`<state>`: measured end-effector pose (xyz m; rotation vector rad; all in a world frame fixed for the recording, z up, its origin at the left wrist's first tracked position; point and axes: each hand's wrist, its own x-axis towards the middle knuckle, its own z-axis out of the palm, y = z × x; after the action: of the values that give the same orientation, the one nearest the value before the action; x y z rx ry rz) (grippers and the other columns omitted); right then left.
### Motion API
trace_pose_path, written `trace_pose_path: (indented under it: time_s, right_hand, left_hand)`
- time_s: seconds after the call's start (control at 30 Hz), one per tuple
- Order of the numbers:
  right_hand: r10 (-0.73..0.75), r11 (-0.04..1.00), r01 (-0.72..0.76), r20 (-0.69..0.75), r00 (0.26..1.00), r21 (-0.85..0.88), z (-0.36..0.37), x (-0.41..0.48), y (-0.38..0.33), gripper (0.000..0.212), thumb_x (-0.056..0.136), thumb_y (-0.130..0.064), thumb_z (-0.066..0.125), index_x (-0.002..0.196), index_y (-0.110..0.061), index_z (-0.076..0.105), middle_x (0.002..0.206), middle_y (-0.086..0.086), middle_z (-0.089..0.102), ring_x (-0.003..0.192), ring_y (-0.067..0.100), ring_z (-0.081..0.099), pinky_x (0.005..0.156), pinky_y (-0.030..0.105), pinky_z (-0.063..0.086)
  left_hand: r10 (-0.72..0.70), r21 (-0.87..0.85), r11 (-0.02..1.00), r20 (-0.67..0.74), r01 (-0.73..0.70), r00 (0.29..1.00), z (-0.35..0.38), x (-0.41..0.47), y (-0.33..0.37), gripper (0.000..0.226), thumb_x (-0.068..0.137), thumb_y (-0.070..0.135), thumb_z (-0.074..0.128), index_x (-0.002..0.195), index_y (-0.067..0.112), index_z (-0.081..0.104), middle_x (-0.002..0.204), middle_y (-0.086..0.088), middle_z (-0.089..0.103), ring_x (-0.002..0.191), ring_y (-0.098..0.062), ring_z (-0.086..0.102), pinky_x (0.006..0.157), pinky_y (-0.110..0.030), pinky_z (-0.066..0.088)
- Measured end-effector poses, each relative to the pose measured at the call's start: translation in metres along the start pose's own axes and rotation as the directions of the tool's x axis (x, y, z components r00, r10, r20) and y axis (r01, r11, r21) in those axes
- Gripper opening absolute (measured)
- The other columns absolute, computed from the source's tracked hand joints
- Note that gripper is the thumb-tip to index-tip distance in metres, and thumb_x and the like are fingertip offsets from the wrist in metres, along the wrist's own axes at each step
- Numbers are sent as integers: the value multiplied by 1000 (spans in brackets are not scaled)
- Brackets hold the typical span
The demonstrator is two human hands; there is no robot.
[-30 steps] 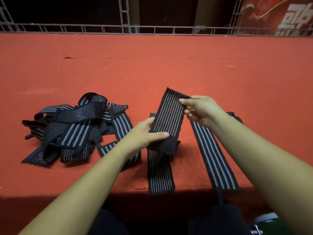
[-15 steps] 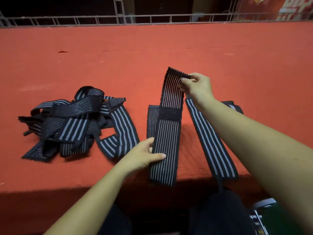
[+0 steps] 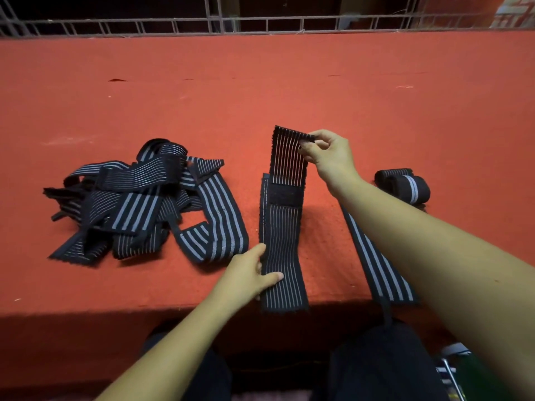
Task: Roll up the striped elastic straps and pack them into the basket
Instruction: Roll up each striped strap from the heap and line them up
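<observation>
Black white-striped strap [image 3: 285,241] lies flat, right hand [image 3: 330,157] pinching its raised end.

I look down on a wide flat surface covered in red-orange felt-like cloth [image 3: 289,88], brightly lit and filling most of my view. Its near edge falls into deep shadow. Along the far edge runs a grey metal lattice railing [image 3: 260,26], with an upright metal truss post [image 3: 212,8] rising from it. Beyond the railing the room is dark. A red banner with white lettering [image 3: 514,11] shows at the top right corner, partly cut off.
</observation>
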<state>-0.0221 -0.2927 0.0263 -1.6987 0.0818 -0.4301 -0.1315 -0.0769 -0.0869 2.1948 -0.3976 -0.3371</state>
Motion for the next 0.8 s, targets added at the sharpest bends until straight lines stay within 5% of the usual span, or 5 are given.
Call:
trace_pose_path:
  time_s: [0.1,0.23,0.43,0.6,0.8]
  right_hand:
    - [-3,1000,3,29,1000,-4,6,-3,3,16,92,-13,69,80,-24,69,77,-1,67,75,16,61,79,41,52]
    - [-6,1000,6,46,999,-4,12,-5,8,18,93,-10,67,81,-23,68,77,-1,65,74,14,59,75,35,50]
    - [16,1000,-16,49,999,6,18,-1,22,14,95,-8,64,86,-18,67,78,1,68,78,16,65,84,40,56]
    - [65,998,-65,42,997,-13,30,10,40,9,96,-10,64,89,-15,66,79,4,68,79,20,69,82,40,57]
    - [145,987,-147,-23,989,-58,51,42,67,14,98,-12,62,96,1,62,81,10,65,68,17,68,73,42,57]
  left_hand:
    - [-3,246,969,-46,15,999,5,0,3,55,82,40,78,113,18,38,78,-5,65,67,-23,66,61,-32,50]
    - [55,550,835,-112,16,992,5,-1,3,103,79,63,70,152,25,9,116,-8,64,104,-29,66,84,-41,53]
    - [236,616,769,-27,-169,971,-6,14,-14,97,69,83,48,151,35,32,138,-6,33,127,-23,37,113,-43,37]
    - [208,536,806,138,-249,968,-17,30,-27,102,71,89,44,156,38,22,167,9,-5,153,-7,-10,125,-39,16]
    - [183,460,854,169,-242,968,-16,34,-28,87,83,78,46,156,40,20,165,19,-4,150,3,-10,125,-31,7]
